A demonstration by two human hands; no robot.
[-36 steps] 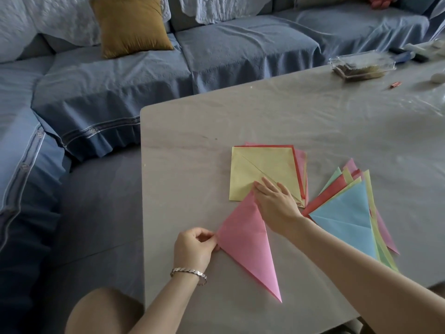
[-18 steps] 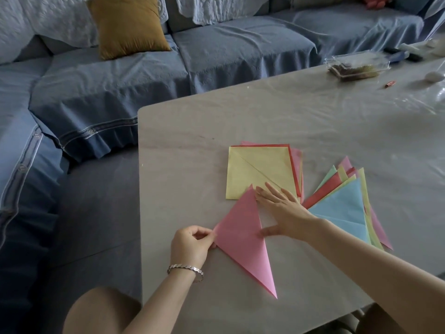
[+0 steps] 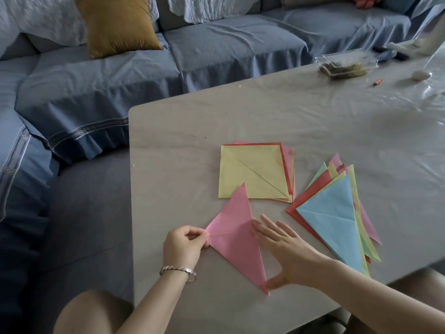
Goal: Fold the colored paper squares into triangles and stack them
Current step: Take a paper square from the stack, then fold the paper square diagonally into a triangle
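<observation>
A pink paper triangle lies flat near the table's front left. My left hand pinches its left corner. My right hand lies flat with straight fingers along the triangle's right folded edge, thumb down near its lower tip. Behind it sits a stack of unfolded squares, yellow on top with a diagonal crease, red and pink beneath. To the right is a fanned stack of folded triangles, light blue on top.
The grey table has its left edge and rounded corner close to the papers. A clear plastic box, a small orange item and a white object sit at the far right. A blue sofa with a mustard cushion lies beyond.
My right hand slid down along the pink triangle's folded edge, from its top tip toward the lower tip. My left hand kept pinching the left corner.
</observation>
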